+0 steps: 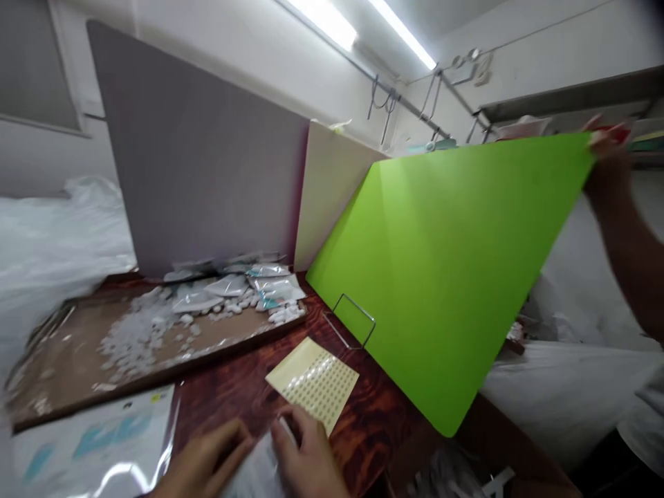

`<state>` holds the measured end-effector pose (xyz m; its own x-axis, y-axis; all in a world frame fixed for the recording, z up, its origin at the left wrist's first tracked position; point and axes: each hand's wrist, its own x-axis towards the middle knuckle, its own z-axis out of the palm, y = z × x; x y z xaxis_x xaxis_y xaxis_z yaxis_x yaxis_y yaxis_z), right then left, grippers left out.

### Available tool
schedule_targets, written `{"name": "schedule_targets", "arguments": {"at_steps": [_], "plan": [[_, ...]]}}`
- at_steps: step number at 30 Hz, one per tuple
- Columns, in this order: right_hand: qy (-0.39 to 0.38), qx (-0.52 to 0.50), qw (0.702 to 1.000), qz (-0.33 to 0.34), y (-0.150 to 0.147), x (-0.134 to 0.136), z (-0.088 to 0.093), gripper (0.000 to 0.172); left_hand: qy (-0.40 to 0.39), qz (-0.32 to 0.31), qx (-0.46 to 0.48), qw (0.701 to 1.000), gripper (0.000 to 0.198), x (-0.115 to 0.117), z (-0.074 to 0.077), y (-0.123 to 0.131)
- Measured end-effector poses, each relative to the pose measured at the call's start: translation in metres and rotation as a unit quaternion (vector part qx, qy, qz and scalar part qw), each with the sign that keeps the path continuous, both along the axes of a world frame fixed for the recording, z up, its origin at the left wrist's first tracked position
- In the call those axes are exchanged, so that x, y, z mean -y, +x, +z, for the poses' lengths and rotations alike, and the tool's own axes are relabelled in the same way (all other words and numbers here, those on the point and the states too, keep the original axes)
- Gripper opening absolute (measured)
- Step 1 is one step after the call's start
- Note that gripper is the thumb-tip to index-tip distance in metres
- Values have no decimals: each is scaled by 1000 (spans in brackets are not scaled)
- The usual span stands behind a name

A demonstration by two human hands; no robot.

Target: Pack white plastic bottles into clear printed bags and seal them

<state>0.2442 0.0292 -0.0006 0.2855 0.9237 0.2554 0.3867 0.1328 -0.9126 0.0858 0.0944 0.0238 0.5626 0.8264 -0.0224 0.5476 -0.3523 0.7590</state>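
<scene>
Low in the head view, my left hand [210, 460] and my right hand [311, 453] are closed on a whitish, translucent plastic bag [258, 470] between them. What the bag contains is too blurred to tell. Just beyond my right hand lies a yellowish sheet of small round stickers [316, 377], flat on the dark red wood-grain table [223, 387]. To the left of my left hand is a clear-wrapped white package [98, 443] with pale blue print. Behind it stands a shallow brown tray [218, 339] with many small white pieces [140, 339] and several filled plastic packets [228, 285].
A large green board [446, 263] leans at the right, its top corner held by another person's hand [604, 149]. A wire stand [357, 321] touches its foot. Grey [207, 152] and cream [332, 180] panels rise behind the tray. White plastic sheeting [57, 235] bulges at the left.
</scene>
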Motion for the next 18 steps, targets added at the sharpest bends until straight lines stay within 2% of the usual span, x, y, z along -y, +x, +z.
{"name": "schedule_targets", "arguments": {"at_steps": [1,5,10,14,17,18], "plan": [[-18,27,999,26,2,-2,5,19,14,16,1,1000,37,0,1,0],[-43,56,997,9,7,-14,21,26,27,49,14,998,30,4,7,3],[-71,30,997,15,4,-21,8,42,-3,53,40,998,29,15,6,2],[-78,-8,996,43,4,-20,-4,39,-9,53,48,997,29,19,3,0],[-71,-27,995,68,8,-18,-1,23,-1,40,43,998,28,17,2,-3],[-58,-23,995,82,11,-17,2,23,5,29,36,999,27,15,3,-5]]}}
